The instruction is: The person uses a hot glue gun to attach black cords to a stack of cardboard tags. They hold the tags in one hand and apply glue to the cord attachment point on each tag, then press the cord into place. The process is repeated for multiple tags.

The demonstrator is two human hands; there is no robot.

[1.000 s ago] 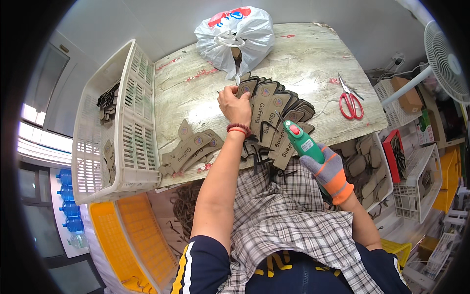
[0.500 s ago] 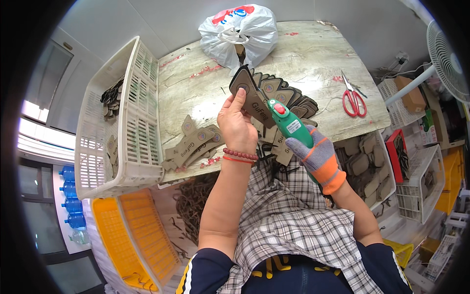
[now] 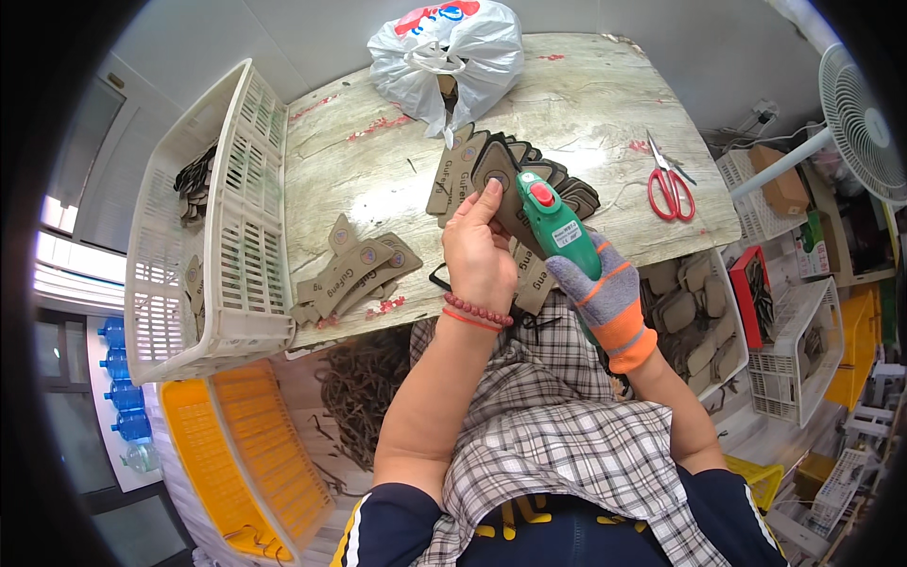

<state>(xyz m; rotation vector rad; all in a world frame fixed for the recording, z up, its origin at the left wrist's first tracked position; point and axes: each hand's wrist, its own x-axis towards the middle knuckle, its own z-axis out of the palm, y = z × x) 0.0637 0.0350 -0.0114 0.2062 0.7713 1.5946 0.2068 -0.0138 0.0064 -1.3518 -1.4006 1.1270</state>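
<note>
My left hand (image 3: 480,248), bare with a red bead bracelet, pinches a grey-brown fabric piece (image 3: 495,168) with black edging, thumb on its printed round emblem. In my right hand (image 3: 607,300), gloved in grey and orange, is a green handheld electric tool (image 3: 559,227) with a red button. Its front end lies against the right side of the piece, and its working tip is hidden. Behind and beside the piece, more fabric pieces (image 3: 578,194) fan out on the table. Others lie under the tool at the table's near edge. A small pile of them (image 3: 354,269) rests further left.
A white plastic crate (image 3: 219,317) stands at the table's (image 3: 350,161) left end. At the back sits a tied white plastic bag (image 3: 444,59). Red-handled scissors (image 3: 670,192) lie on the right. Below are a yellow basket (image 3: 255,463) and a crate of fabric pieces (image 3: 682,304).
My left hand has moved slightly right and down with the fabric piece, closer to the tool. More of the fanned pieces now show to its left. The whole view has shifted slightly.
</note>
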